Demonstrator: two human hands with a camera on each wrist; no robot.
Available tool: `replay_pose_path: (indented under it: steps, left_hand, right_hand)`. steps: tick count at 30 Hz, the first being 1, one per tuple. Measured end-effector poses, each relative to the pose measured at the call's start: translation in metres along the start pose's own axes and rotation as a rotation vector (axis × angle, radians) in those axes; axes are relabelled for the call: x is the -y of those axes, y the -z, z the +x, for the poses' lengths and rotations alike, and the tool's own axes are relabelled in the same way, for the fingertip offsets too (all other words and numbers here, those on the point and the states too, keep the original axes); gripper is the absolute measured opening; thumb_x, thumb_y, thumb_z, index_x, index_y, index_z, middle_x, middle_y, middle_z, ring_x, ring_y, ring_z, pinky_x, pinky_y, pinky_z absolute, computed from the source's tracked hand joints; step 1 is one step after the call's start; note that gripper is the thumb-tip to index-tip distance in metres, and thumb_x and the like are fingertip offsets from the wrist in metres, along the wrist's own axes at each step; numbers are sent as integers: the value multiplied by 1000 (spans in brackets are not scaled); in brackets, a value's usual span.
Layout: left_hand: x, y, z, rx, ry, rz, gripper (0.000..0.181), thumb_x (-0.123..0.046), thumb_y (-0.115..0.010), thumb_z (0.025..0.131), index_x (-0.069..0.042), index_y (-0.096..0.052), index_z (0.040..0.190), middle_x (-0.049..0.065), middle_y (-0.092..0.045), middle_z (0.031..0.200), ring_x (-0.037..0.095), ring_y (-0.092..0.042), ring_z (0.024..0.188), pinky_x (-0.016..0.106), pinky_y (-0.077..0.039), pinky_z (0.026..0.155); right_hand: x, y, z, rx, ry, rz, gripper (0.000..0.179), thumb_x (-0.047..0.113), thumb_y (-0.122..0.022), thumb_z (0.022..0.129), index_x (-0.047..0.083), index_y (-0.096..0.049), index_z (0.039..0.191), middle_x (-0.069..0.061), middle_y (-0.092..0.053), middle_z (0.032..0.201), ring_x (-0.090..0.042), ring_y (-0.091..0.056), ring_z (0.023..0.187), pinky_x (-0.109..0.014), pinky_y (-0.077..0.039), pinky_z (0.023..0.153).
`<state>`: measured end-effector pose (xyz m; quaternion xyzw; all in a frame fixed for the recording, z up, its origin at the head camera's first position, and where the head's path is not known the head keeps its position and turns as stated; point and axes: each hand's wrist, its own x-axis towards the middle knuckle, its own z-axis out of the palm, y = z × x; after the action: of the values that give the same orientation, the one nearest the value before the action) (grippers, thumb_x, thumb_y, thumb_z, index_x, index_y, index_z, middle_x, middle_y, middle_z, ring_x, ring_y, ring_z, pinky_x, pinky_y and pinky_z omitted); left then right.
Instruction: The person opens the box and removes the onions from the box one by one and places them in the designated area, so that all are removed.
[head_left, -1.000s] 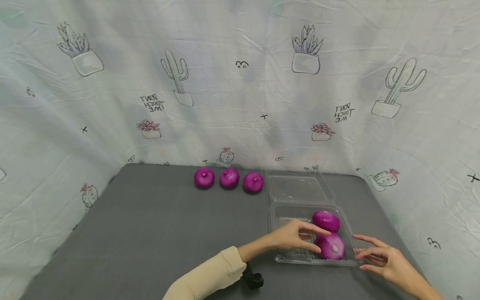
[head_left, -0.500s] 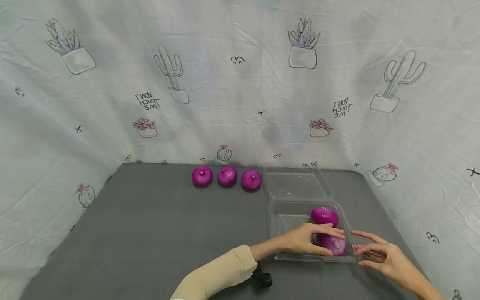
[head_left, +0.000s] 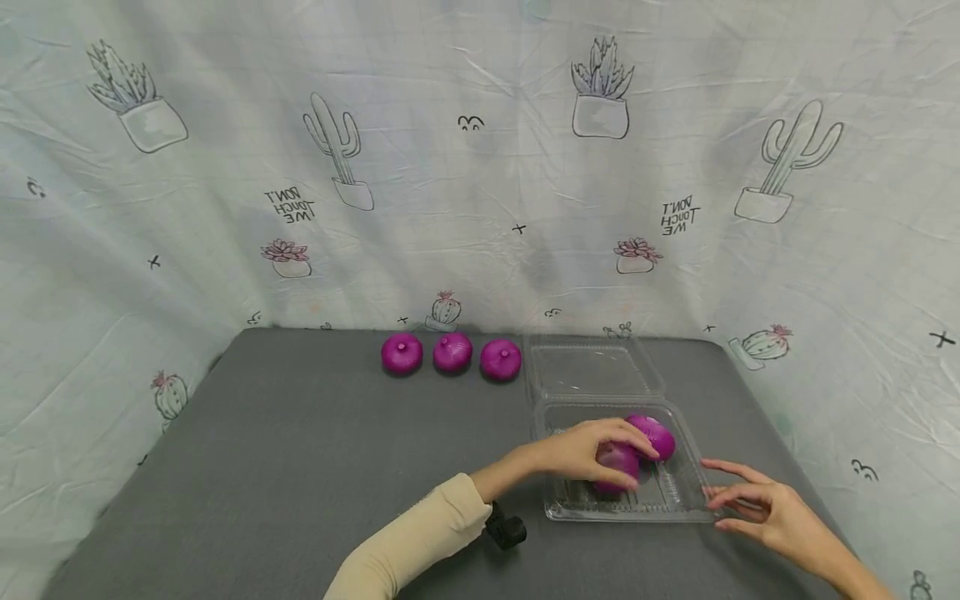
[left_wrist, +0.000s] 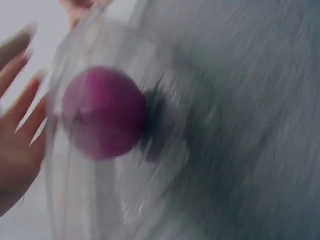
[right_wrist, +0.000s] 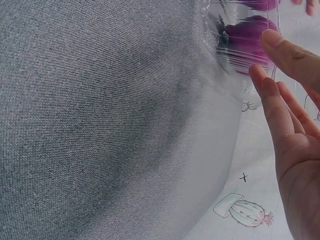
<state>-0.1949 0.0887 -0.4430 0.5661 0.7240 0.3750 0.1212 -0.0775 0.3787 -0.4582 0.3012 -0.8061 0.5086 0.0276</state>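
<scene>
My left hand (head_left: 588, 450) holds a red onion (head_left: 617, 468) between thumb and fingers, over the left part of a clear plastic clamshell container (head_left: 628, 514). Another red onion (head_left: 654, 437) lies in the container just behind the fingertips. Whether the held onion touches the container floor cannot be told. The left wrist view is blurred; an onion (left_wrist: 104, 114) shows there through the clear plastic, beside the fingers. At the container's right edge, my right hand (head_left: 776, 517) rests its fingertips, loosely spread. In the right wrist view, its thumb and fingers (right_wrist: 276, 112) lie near the ribbed clear wall.
Three red onions (head_left: 452, 353) stand in a row at the back of the grey-covered table (head_left: 315, 467). The container's lid (head_left: 585, 371) lies folded back behind its base. A patterned white curtain (head_left: 420, 167) surrounds the table. A black device (head_left: 506, 531) sits at my left wrist.
My left hand has closed round the front onion and shifted it leftward inside the container. The rear onion has tilted a little. My right hand stays at the container's edge.
</scene>
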Motion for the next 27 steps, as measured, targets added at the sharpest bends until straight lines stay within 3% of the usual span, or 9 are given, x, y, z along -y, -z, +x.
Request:
replay_pose_path:
  steps: [2, 3, 4, 6, 11, 15, 21, 27]
  left_hand:
    - [2, 9, -2, 197, -7, 27, 54, -17, -76, 83, -13, -56, 133, 3, -45, 143, 3, -33, 133, 19, -28, 107]
    - [3, 12, -3, 267, -5, 56, 58, -16, -77, 82, -14, -55, 135, 1, -41, 147, 4, -26, 137, 20, -22, 110]
    - [4, 15, -4, 314, 0, 85, 61, -14, -78, 81, -14, -54, 137, 2, -39, 149, 6, -24, 139, 22, -19, 112]
    - [6, 18, -4, 335, 23, 183, 62, -12, -79, 80, -17, -54, 137, -1, -38, 150, 11, -22, 141, 26, -17, 114]
    - [14, 18, -2, 272, 84, 328, 58, -12, -80, 78, -19, -59, 131, 0, -39, 146, 15, -30, 138, 25, -22, 111]
    - [24, 14, -1, 231, 87, 316, 57, -13, -81, 78, -19, -56, 129, 5, -38, 143, 13, -35, 132, 18, -28, 105]
    - [26, 17, -8, 125, 67, 112, 54, -15, -76, 83, -19, -52, 130, 3, -43, 136, 7, -42, 121, 12, -40, 90]
    - [15, 21, -14, -36, 91, -196, 51, -10, -77, 81, -17, -53, 125, 1, -47, 125, 3, -49, 107, 16, -50, 79]
  right_hand:
    - [0, 0, 0, 2, 1, -3, 29, -18, -73, 68, -6, -68, 94, 11, -48, 139, -3, -61, 106, -27, -55, 73]
    - [0, 0, 0, 3, 1, -2, 29, -18, -73, 68, -6, -68, 94, 12, -48, 139, -3, -61, 106, -27, -55, 73]
    - [1, 0, 0, 1, 0, -3, 30, -19, -73, 68, -6, -68, 94, 12, -48, 139, -3, -61, 106, -27, -55, 72]
    - [1, 0, -1, -1, 0, -1, 30, -19, -73, 68, -6, -68, 94, 12, -48, 139, -3, -61, 106, -26, -55, 72]
    - [2, -1, 0, -6, 3, -2, 30, -19, -72, 68, -5, -68, 94, 12, -48, 139, -2, -61, 107, -27, -56, 72]
    - [0, -3, 0, -7, 14, 7, 30, -19, -72, 68, -6, -68, 95, 11, -48, 139, -3, -62, 106, -28, -56, 72]
    - [-1, -4, 0, -4, 16, 26, 30, -19, -72, 69, -6, -68, 96, 9, -48, 140, -4, -62, 106, -27, -55, 74]
    - [-1, -3, 0, -7, 12, 8, 31, -19, -72, 68, -6, -68, 96, 10, -48, 139, -4, -62, 105, -26, -55, 73]
